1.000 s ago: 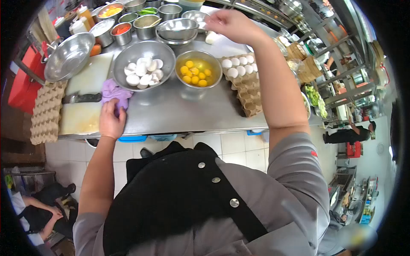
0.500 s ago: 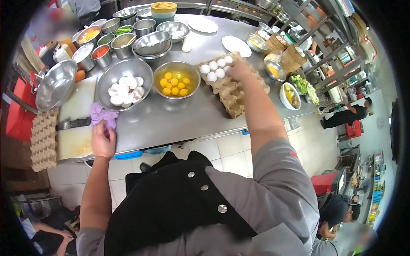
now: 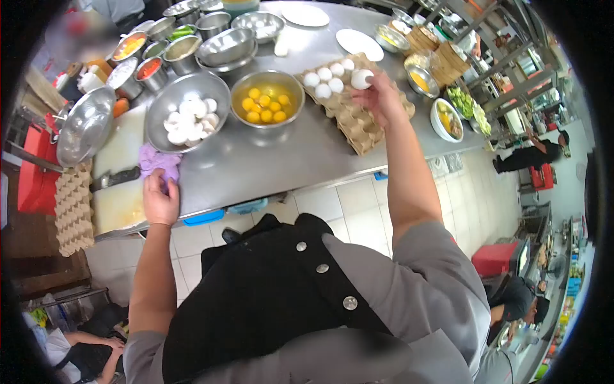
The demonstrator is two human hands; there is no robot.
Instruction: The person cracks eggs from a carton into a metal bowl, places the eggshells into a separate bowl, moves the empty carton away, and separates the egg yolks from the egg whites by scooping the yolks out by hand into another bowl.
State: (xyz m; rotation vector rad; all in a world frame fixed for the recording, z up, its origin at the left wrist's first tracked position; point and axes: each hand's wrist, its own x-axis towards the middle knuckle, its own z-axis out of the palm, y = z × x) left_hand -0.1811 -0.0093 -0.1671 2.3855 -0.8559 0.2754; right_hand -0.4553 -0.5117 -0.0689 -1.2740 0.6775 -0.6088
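Table (image 3: 256, 173) of steel bears cardboard egg tray (image 3: 359, 133), with bowl of yolks (image 3: 268, 124) just left of it. Left hand (image 3: 161, 203) touches purple cloth (image 3: 160, 161), can't tell if gripping it; right hand (image 3: 382, 99), over tray, grasps single white egg (image 3: 361, 79) by fingertips. Egg could slip and crack on tray or neighbouring eggs (image 3: 323, 90) if that fingertip hold loosens; squeezing too hard could break shell right in the hand.

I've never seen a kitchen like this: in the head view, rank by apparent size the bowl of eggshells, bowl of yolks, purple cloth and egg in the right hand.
1. Bowl of eggshells
2. Bowl of yolks, slightly smaller
3. Purple cloth, partly hidden
4. Egg in the right hand
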